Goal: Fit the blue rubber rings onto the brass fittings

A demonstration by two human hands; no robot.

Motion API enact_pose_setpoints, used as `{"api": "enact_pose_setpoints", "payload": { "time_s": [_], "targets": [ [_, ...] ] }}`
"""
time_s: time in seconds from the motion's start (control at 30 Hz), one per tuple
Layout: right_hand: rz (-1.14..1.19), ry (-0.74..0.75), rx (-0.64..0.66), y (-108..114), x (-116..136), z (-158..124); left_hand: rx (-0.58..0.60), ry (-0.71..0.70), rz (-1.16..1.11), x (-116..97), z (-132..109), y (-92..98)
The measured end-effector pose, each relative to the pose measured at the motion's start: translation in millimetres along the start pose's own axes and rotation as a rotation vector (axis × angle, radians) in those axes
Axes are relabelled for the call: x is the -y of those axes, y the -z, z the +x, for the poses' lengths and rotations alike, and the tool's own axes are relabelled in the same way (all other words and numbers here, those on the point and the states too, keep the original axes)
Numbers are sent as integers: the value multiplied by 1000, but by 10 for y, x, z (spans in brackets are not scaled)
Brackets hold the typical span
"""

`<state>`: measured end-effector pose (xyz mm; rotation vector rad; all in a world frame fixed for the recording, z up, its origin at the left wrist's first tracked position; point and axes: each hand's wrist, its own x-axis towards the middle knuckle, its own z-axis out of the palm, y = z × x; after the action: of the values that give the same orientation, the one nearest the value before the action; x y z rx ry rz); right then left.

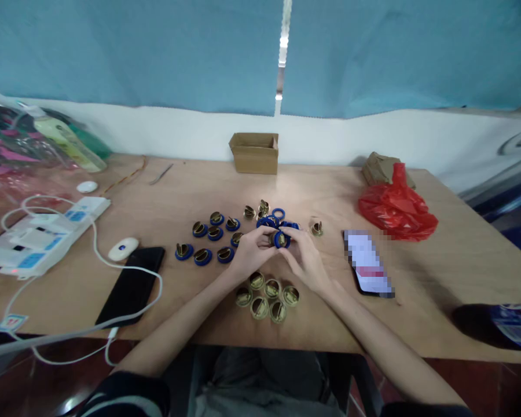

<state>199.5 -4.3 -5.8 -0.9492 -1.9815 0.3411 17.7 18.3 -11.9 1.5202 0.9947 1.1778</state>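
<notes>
My left hand (pixel 252 253) and my right hand (pixel 304 258) meet over the middle of the table, fingertips closed around a blue ring (pixel 282 238) with a brass round fitting in it. Just behind the fingers lie loose blue rings (pixel 278 214) and several brass fittings with raised tabs (pixel 264 206). To the left of my left hand sit several brass fittings seated in blue rings (pixel 202 256). Between my forearms, several brass fittings without blue rings (pixel 259 307) form a cluster. One more brass fitting (pixel 316 228) lies beyond my right hand.
A small open cardboard box (pixel 256 159) stands by the wall. At right are a lit phone (pixel 368 263), a red plastic bag (pixel 395 205) and a dark bottle (pixel 499 325). Left are a black phone (pixel 132 284), white cables, a power strip (pixel 47 237) and a pump bottle (pixel 69 142).
</notes>
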Motion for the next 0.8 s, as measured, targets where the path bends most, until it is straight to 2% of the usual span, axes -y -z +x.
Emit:
{"api": "enact_pose_setpoints", "payload": {
  "time_s": [0.13, 0.4, 0.67, 0.8],
  "targets": [
    [-37, 22, -22, 2, -14, 6, 40, 46, -118, 10, 10, -18],
    [12, -33, 9, 54, 4, 42, 44, 23, -254, 63, 73, 4],
    [74, -127, 71, 71, -19, 29, 115, 183, -449, -26, 59, 84],
    [87, -165, 75, 71, -18, 24, 122, 197, -492, -30, 59, 90]
  ]
}}
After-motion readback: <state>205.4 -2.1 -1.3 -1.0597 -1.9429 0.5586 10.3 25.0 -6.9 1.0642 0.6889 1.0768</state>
